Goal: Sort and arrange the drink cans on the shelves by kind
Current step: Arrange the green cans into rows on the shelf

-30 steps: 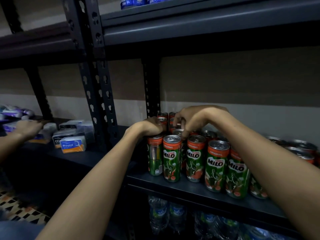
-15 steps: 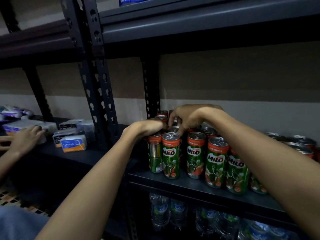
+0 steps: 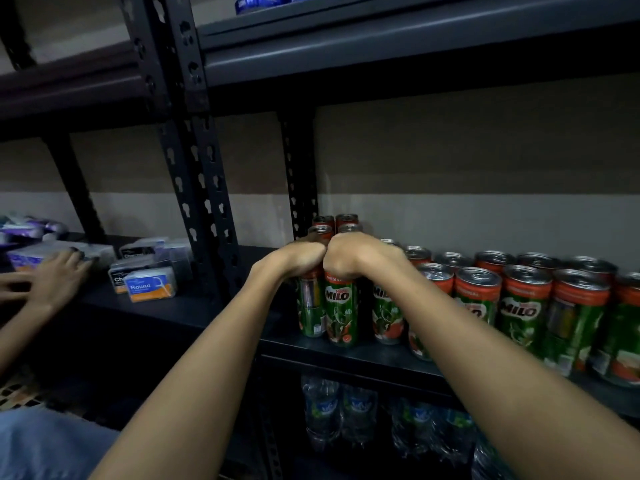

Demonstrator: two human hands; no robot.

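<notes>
We see the Milo cans (image 3: 341, 306) standing near the shelf (image 3: 363, 358) front edge. Our left hand (image 3: 298, 259) and right hand (image 3: 356, 258), fingers curled, grip the tops of the leftmost cans, knuckles touching. Bare shelf lies left, before the upright post (image 3: 207, 202).

Bare forearms, no sleeves; hands (image 3: 341, 254) ringless.
</notes>
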